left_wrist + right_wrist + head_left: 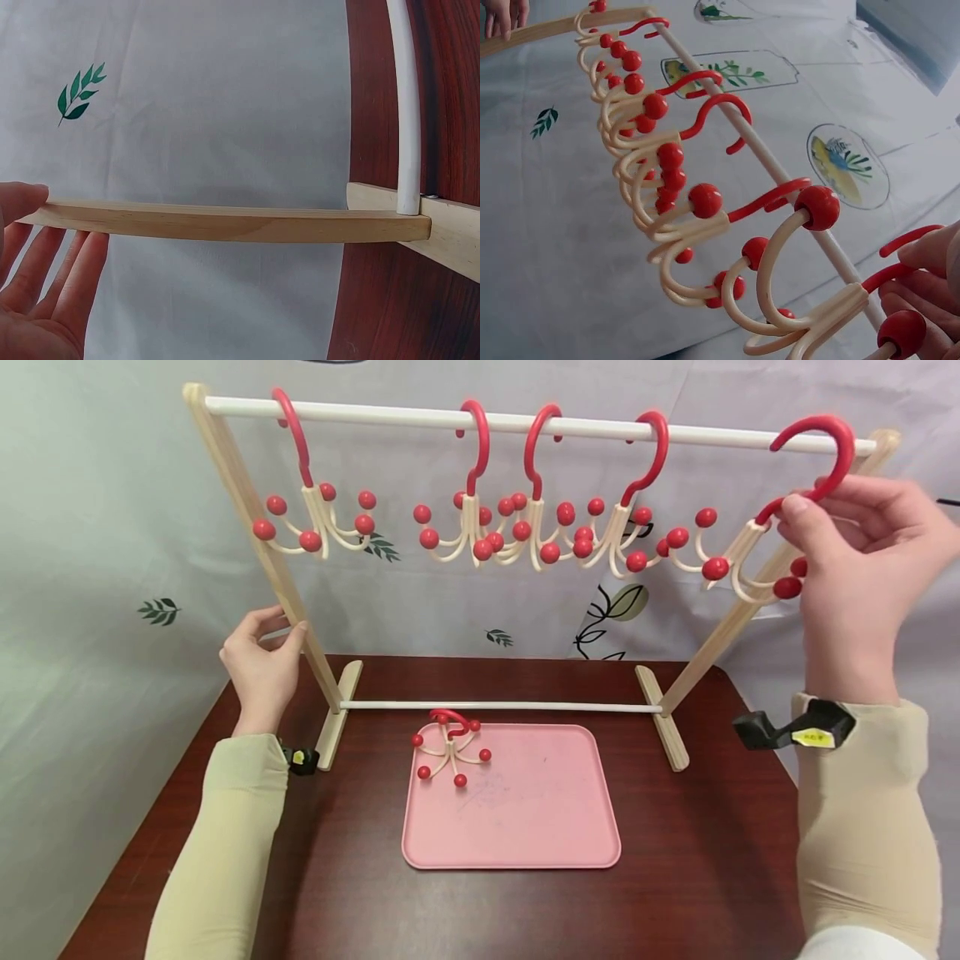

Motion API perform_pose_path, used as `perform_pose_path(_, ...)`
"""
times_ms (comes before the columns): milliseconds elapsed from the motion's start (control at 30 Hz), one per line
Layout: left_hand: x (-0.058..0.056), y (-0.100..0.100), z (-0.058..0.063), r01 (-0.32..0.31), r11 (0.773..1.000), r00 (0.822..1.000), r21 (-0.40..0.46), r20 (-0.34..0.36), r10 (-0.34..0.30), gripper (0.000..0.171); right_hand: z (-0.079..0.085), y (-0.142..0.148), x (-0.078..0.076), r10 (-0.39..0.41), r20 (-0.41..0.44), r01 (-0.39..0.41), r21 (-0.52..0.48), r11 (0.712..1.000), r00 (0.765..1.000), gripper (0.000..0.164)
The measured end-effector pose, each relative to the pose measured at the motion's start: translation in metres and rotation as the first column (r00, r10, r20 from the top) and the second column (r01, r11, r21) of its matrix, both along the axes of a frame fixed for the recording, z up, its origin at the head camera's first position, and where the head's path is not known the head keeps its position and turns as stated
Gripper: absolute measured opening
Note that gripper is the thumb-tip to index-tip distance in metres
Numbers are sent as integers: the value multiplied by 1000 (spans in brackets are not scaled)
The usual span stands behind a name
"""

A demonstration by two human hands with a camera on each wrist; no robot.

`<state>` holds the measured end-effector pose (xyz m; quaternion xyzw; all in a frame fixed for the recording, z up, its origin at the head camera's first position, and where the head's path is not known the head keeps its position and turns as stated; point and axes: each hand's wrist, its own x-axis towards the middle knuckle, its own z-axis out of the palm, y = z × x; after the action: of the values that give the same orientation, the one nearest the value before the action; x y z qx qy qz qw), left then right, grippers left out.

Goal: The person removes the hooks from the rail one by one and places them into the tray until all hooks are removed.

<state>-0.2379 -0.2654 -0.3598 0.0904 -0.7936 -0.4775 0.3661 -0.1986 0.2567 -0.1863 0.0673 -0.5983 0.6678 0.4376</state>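
Observation:
My left hand (262,668) grips the left wooden post (258,522) of a hanging rack; in the left wrist view the thumb lies on one side of the post and the fingers on the other. By its red hook (846,452), my right hand (870,556) pinches a wooden hanger (742,545) with curved prongs and red ball tips. This hanger is tilted at the right end of the white rail (720,437); I cannot tell whether the rail bears its hook. Several like hangers (470,518) hang from the rail to its left.
A pink tray (540,810) on the dark wooden table (525,910) carries another hanger (450,747) at its back left. Behind the tray, a lower white bar (498,705) joins the rack's wooden feet (663,718). Patterned cloth (450,618) covers the background.

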Motion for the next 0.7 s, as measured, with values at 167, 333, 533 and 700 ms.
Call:
perform_pose_path(167,0,1,0,1,1000,1000,-5,-6,-1,31,-12,-12,13,54,-58,-57,-39,998,997,32)
perform_pose_path(333,2,1,1,1,1000,1000,5,3,-1,31,-26,-22,20,97,-79,-101,-47,994,992,34)
perform_pose_path(533,1,2,1,-4,1000,1000,3,-8,4,31,-45,-30,27,114,-5,-114,-1,994,994,31)
perform_pose_path(700,1,2,1,-7,1000,1000,4,-10,7,31,-60,-37,30,147,58,-149,40,988,987,32)
